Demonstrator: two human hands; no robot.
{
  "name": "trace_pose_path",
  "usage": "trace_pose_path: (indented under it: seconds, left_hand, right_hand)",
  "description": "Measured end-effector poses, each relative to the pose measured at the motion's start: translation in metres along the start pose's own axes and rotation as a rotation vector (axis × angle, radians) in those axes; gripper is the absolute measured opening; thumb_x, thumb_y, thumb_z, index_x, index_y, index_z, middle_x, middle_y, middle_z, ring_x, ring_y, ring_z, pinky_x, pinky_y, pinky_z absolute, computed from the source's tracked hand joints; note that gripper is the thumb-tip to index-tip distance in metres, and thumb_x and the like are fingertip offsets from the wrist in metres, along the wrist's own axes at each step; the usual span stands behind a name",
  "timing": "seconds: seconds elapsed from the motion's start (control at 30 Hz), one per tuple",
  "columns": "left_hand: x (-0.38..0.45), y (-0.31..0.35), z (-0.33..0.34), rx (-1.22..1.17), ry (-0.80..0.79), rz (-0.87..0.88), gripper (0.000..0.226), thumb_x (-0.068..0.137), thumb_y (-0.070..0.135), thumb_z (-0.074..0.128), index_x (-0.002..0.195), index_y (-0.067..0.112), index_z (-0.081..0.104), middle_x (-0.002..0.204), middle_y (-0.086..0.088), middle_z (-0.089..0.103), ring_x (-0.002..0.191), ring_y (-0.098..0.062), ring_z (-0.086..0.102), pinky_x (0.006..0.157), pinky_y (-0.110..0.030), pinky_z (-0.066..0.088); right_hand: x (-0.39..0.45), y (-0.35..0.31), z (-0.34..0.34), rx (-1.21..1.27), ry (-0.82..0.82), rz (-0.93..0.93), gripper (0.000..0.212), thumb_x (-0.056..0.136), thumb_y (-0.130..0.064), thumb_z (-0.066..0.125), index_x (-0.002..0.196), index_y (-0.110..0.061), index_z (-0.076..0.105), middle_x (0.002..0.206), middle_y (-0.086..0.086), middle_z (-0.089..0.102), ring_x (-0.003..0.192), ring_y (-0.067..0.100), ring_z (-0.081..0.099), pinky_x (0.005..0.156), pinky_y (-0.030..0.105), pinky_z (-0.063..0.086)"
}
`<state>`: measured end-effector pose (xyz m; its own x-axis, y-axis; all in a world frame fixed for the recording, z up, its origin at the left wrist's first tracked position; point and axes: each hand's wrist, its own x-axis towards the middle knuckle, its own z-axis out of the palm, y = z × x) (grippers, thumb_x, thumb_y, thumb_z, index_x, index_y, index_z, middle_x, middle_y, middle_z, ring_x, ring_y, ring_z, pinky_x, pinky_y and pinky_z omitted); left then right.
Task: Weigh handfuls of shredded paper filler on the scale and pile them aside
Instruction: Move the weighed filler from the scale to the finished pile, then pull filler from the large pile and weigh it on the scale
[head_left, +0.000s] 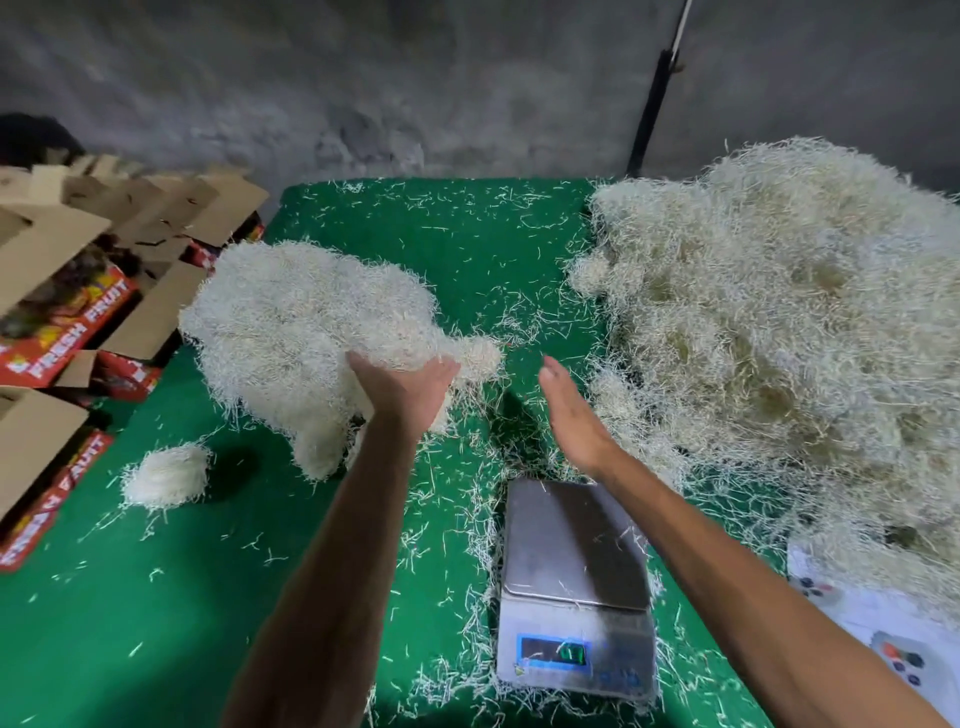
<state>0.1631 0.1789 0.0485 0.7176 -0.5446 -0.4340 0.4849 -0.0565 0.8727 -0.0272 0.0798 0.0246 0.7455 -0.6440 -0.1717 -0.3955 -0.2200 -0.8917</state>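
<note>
A: Where do we stand with the filler?

B: Our left hand (410, 387) is up under the near edge of the weighed pile (306, 338), fingers spread and fairly straight, touching the clump but not curled round it. We judge it is pushing that handful aside to the left.

A: And the right?

B: Our right hand (574, 410) hangs flat and wide over the green bench (156, 597), holding nothing, palm turned inward. It sits between the weighed pile and the big loose heap (779, 322).

A: So which way does the next handful lie?

B: To the right. The heap begins just beside our right hand, at its little-finger side, while our left hand is well apart from it with the bench gap between. We judge the right hand is the nearer one for the next grab, and it need only swing outward.

A: And the scale?

B: The scale (574, 571) sits below and toward us from the right hand, under that forearm. Its steel pan carries only a few stray strands, so it looks ready for a load. Its long axis runs from us away, with the display at our end; the reading is too blurred to tell.

A: Anything else aside?

B: A small tuft (166, 475) lies alone, left of the weighed pile.
</note>
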Motion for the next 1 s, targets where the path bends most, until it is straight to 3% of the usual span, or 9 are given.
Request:
trace_pose_path:
  seconds: [0.1, 0.2, 0.27, 0.4, 0.5, 0.6, 0.7, 0.83, 1.0]
  left_hand:
    - [0.015, -0.031, 0.011, -0.134, -0.206, -0.133, 0.062, 0.111, 0.039, 0.03, 0.153, -0.006, 0.025, 0.155, -0.029, 0.035, 0.136, -0.032, 0.05, 0.111, -0.029, 0.043]
    - [0.025, -0.073, 0.047, 0.202, -0.382, -0.086, 0.042, 0.109, 0.012, 0.038, 0.15, 0.005, 0.039, 0.148, -0.02, 0.049, 0.124, -0.028, 0.06, 0.108, -0.041, 0.048]
    - [0.028, -0.09, 0.078, 0.435, -0.381, 0.002, 0.041, 0.105, 0.019, 0.052, 0.146, 0.021, 0.049, 0.145, -0.009, 0.054, 0.116, -0.022, 0.062, 0.106, -0.04, 0.048]
    - [0.044, -0.118, 0.14, 0.694, -0.477, 0.084, 0.057, 0.099, 0.035, 0.062, 0.149, 0.049, 0.038, 0.163, 0.001, 0.03, 0.095, -0.009, 0.063, 0.079, -0.019, 0.053]
    - [0.058, -0.144, 0.178, 0.855, -0.598, 0.102, 0.06, 0.103, 0.039, 0.055, 0.152, 0.056, 0.024, 0.169, 0.004, 0.011, 0.129, -0.019, 0.051, 0.099, -0.029, 0.044]
    - [0.065, -0.169, 0.197, 0.977, -0.616, 0.09, 0.054, 0.109, 0.03, 0.042, 0.156, 0.049, 0.023, 0.167, 0.002, 0.017, 0.074, -0.005, 0.054, 0.06, -0.019, 0.048]
    - [0.058, -0.188, 0.195, 1.076, -0.553, 0.108, 0.04, 0.109, 0.036, 0.037, 0.148, 0.031, 0.045, 0.148, -0.004, 0.045, 0.074, -0.011, 0.051, 0.067, -0.031, 0.053]
    - [0.044, -0.188, 0.181, 0.976, -0.508, 0.016, 0.07, 0.095, 0.077, 0.029, 0.148, 0.033, 0.042, 0.153, -0.001, 0.044, 0.123, -0.011, 0.053, 0.101, -0.034, 0.044]
    - [0.061, -0.15, 0.159, 0.925, -0.205, 0.093, 0.078, 0.087, 0.074, 0.058, 0.141, 0.019, 0.047, 0.146, 0.003, 0.046, 0.112, -0.013, 0.052, 0.096, -0.033, 0.043]
  right_hand:
    - [0.004, 0.046, -0.023, -0.008, 0.147, 0.098, 0.067, 0.106, -0.063, 0.023, 0.154, -0.021, 0.04, 0.15, -0.004, 0.048, 0.139, 0.014, 0.045, 0.111, 0.026, 0.037]
    - [-0.006, 0.099, -0.045, -0.146, 0.32, 0.193, 0.033, 0.104, -0.046, 0.048, 0.106, -0.02, 0.067, 0.102, 0.003, 0.074, 0.084, 0.01, 0.07, 0.06, 0.007, 0.048]
    - [-0.02, 0.13, -0.058, -0.317, 0.36, 0.31, 0.047, 0.098, -0.062, 0.049, 0.098, -0.018, 0.068, 0.096, 0.007, 0.075, 0.075, 0.012, 0.07, 0.061, 0.023, 0.058]
    - [-0.032, 0.17, -0.062, -0.505, 0.17, 0.479, 0.082, 0.086, -0.087, 0.037, 0.12, -0.017, 0.066, 0.117, 0.014, 0.067, 0.119, 0.029, 0.058, 0.097, 0.049, 0.055]
    - [-0.023, 0.182, -0.06, -0.32, 0.219, 0.424, 0.07, 0.086, -0.078, 0.052, 0.111, -0.013, 0.062, 0.097, 0.007, 0.062, 0.098, 0.022, 0.055, 0.081, 0.033, 0.046]
    - [-0.009, 0.188, -0.059, -0.127, 0.305, 0.392, 0.047, 0.094, -0.059, 0.063, 0.091, -0.012, 0.059, 0.074, 0.004, 0.058, 0.065, 0.015, 0.05, 0.059, 0.03, 0.045]
    - [0.007, 0.19, -0.056, 0.143, 0.38, 0.372, 0.045, 0.102, -0.055, 0.052, 0.089, -0.013, 0.058, 0.066, 0.0, 0.064, 0.054, 0.011, 0.056, 0.051, 0.032, 0.051]
    - [0.035, 0.169, -0.048, 0.412, 0.362, 0.401, 0.068, 0.105, -0.064, 0.031, 0.117, -0.003, 0.058, 0.077, 0.006, 0.064, 0.064, 0.022, 0.059, 0.059, 0.034, 0.059]
    - [0.047, 0.127, -0.028, 0.899, 0.203, 0.299, 0.071, 0.098, -0.077, 0.03, 0.081, -0.014, 0.057, 0.066, 0.002, 0.048, 0.059, 0.021, 0.042, 0.061, 0.03, 0.042]
